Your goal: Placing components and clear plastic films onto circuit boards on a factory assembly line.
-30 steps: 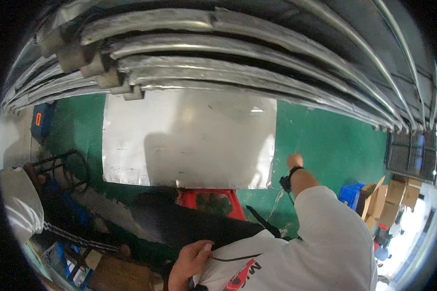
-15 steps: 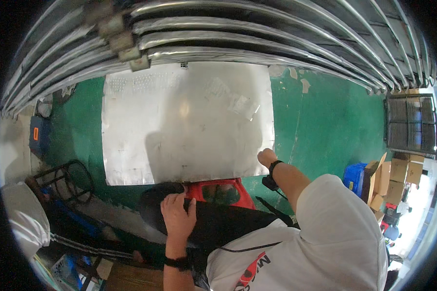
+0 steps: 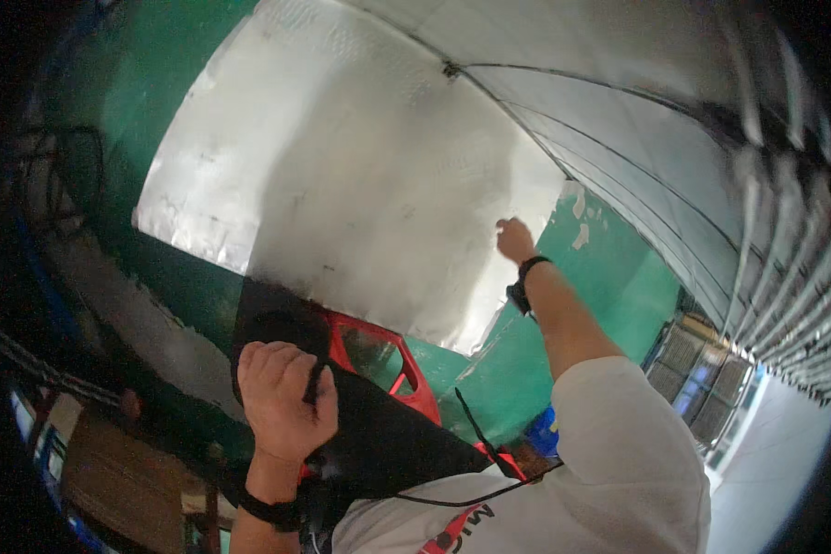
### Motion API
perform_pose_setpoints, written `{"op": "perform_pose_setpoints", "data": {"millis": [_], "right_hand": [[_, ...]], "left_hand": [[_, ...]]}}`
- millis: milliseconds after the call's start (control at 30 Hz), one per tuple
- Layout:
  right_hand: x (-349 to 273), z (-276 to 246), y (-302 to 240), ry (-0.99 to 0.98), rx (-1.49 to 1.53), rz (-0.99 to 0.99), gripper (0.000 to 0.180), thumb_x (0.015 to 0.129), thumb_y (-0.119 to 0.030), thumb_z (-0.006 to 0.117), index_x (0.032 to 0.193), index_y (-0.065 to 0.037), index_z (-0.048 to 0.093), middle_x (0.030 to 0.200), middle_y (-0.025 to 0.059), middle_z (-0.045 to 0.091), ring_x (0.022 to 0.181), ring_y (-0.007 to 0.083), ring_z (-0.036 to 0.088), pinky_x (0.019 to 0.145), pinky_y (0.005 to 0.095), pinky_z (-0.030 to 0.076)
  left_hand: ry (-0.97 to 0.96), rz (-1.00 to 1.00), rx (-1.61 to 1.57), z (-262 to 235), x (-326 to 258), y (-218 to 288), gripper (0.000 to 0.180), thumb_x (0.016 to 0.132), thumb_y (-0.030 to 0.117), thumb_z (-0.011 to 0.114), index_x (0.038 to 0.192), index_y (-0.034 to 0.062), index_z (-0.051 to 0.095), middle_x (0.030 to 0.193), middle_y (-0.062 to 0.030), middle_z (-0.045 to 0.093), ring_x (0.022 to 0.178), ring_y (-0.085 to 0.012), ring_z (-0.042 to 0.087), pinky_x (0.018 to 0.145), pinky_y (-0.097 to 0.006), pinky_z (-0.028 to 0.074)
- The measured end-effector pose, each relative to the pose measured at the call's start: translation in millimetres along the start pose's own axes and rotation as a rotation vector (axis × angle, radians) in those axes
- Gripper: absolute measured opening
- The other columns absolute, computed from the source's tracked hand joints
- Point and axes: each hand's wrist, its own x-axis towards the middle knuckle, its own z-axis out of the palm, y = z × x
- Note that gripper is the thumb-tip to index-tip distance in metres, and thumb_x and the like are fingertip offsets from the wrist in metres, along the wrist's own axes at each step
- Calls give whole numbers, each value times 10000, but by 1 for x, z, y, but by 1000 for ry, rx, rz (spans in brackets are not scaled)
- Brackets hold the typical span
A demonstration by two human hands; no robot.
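A large silvery-white sheet [image 3: 379,185] lies on the green floor, with my shadow across it. Over its right-hand part is my right hand [image 3: 515,242], its fingers closed; anything pinched in them is too small to make out. My left hand [image 3: 286,402] is raised above my black-clad leg [image 3: 369,415], fingers curled. A dark strip shows between its thumb and fingers, and I cannot tell whether it is a held thing or the dark cloth behind. Each wrist wears a black band.
By my leg, at the sheet's near edge, a red plastic frame with openings [image 3: 379,355] shows. A rack of pale bars [image 3: 785,305] runs along the right. Lower right is a blue container [image 3: 543,432]; a brown wooden surface [image 3: 129,471] is lower left.
The view has swung, so the sheet now appears tilted and the bars have shifted right. My left hand has gone from lying spread on my leg to curled. My right hand remains closed.
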Motion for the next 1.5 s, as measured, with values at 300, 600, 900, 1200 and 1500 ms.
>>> {"op": "perform_pose_setpoints", "data": {"millis": [300, 600, 900, 1200, 1500], "right_hand": [[59, -9, 40, -346, -326, 212, 306, 796, -292, 556, 917, -20, 627, 984, 180, 628, 957, 307, 592, 832, 403, 481], [33, -7, -31, -444, -296, 471, 431, 779, -409, 584, 938, -15, 654, 987, 177, 642, 939, 307, 617, 812, 387, 499], [32, 6, -32, -457, -303, 494, 297, 768, -272, 567, 905, -27, 663, 971, 161, 652, 939, 300, 625, 797, 380, 507], [20, 15, -20, -355, -219, 624, 255, 764, -207, 523, 889, -43, 673, 964, 177, 650, 931, 299, 629, 794, 377, 506], [-89, 55, 13, -496, 204, 1036, 563, 849, -477, 445, 947, 45, 633, 770, 162, 637, 717, 290, 618, 681, 411, 509]], "left_hand": [[-60, -53, -155, 5, 23, 3, 201, 639, 104, 622, 809, 33, 541, 792, -109, 550, 746, -309, 539, 722, -448, 411], [-126, -106, -149, 5, 25, 3, 184, 609, 168, 664, 726, 65, 566, 748, -65, 547, 766, -254, 559, 707, -422, 409], [-185, -130, -143, 1, 23, 3, 170, 637, 189, 653, 743, 76, 582, 756, -51, 570, 762, -234, 575, 743, -417, 411], [-189, -122, -130, -1, 21, 4, 191, 635, 188, 654, 777, 84, 581, 762, -45, 576, 775, -232, 584, 768, -427, 409], [-202, -90, -105, 0, 24, 3, 180, 644, 201, 635, 755, 79, 564, 774, -49, 570, 775, -236, 574, 768, -433, 395]]}}
